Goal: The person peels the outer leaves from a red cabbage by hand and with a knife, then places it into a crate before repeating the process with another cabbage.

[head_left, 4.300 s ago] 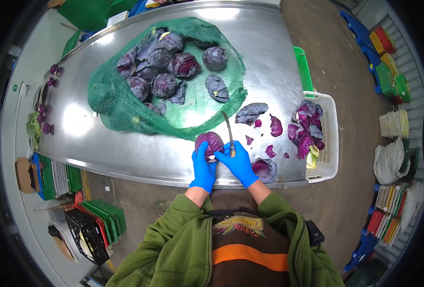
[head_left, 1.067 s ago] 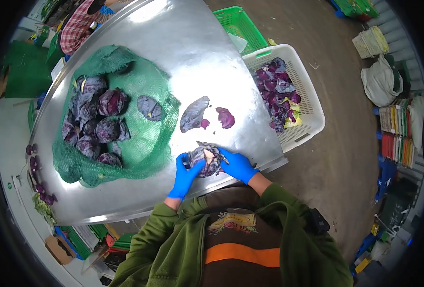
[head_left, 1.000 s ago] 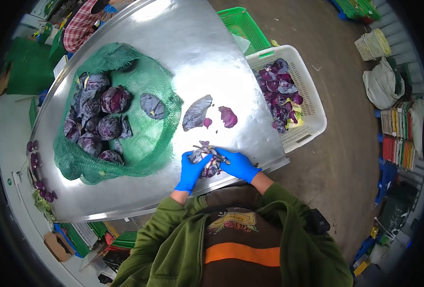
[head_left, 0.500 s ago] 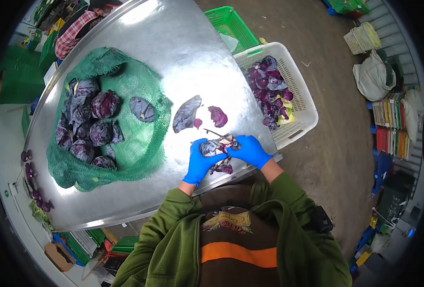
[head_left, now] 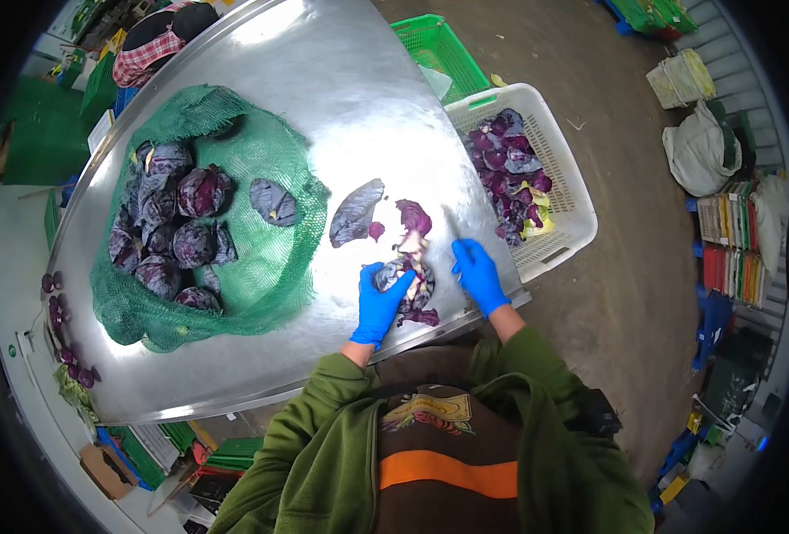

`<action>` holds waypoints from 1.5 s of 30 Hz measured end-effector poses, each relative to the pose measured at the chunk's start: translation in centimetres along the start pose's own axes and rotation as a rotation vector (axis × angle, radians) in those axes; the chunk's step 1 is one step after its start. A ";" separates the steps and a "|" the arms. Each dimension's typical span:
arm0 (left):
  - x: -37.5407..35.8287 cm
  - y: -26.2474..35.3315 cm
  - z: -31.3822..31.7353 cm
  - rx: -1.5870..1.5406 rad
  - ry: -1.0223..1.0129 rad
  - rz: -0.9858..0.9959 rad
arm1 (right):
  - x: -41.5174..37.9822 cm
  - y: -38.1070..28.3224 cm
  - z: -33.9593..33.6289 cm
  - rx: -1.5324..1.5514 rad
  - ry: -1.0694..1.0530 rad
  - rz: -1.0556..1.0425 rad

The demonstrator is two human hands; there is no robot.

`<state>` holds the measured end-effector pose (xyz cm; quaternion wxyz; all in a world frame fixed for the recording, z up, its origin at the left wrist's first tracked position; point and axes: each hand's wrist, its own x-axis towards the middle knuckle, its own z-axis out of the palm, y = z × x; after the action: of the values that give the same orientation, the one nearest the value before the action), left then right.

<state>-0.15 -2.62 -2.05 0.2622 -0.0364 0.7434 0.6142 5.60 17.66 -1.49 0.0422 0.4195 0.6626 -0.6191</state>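
My left hand [head_left: 379, 303], in a blue glove, is closed around a red cabbage [head_left: 422, 287] near the table's front edge. Pale cut parts and a torn purple leaf [head_left: 414, 216] lie just beyond the cabbage. To the right, apart from it, my blue-gloved right hand [head_left: 478, 274] grips a knife [head_left: 450, 224], whose blade is smeared by motion and points away from me. A large dark outer leaf [head_left: 356, 214] and a small purple scrap [head_left: 376, 230] rest on the metal table [head_left: 350, 89].
On the left, a green mesh sack [head_left: 279, 267] lies open with several red cabbages [head_left: 204, 190] on it. A white crate [head_left: 577, 205] of purple leaves stands at the table's right side, beside a green crate [head_left: 443, 53]. Another person [head_left: 159, 44] is at the far left edge.
My right hand has moved right, off the cabbage, with the knife. Pale cut pieces now lie between the cabbage and the purple leaf. The left hand still holds the cabbage.
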 end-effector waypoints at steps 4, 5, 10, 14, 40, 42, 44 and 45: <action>-0.1 -2.6 2.2 -0.233 0.256 -0.202 | -5.9 -0.7 1.1 -0.500 -0.063 -0.237; -0.7 -1.6 2.5 -0.268 0.250 -0.233 | -6.7 -1.4 1.4 -0.551 -0.043 -0.250; -1.7 0.1 3.0 -0.226 0.168 -0.235 | -7.5 -2.5 2.4 -0.801 -0.048 -0.210; -1.7 0.4 3.4 -0.064 0.255 -0.189 | -5.9 -0.8 1.8 -0.768 0.102 -0.231; 0.6 3.1 -0.3 -0.050 -0.121 -0.185 | -6.5 -2.2 0.0 -0.809 -0.045 -0.468; 0.8 2.9 -0.2 -0.002 -0.120 -0.158 | -5.8 -2.1 0.5 -0.846 -0.030 -0.477; 0.9 2.3 -0.2 0.048 -0.120 -0.131 | -5.3 -1.4 0.7 -0.850 0.003 -0.509; 1.0 2.1 -0.3 0.031 -0.121 -0.132 | -4.9 -1.2 0.7 -0.858 0.035 -0.543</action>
<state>-1.83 -2.10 -0.60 0.3472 -0.0441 0.7315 0.5852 7.70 14.74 2.13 0.0371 0.1872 0.9431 -0.2725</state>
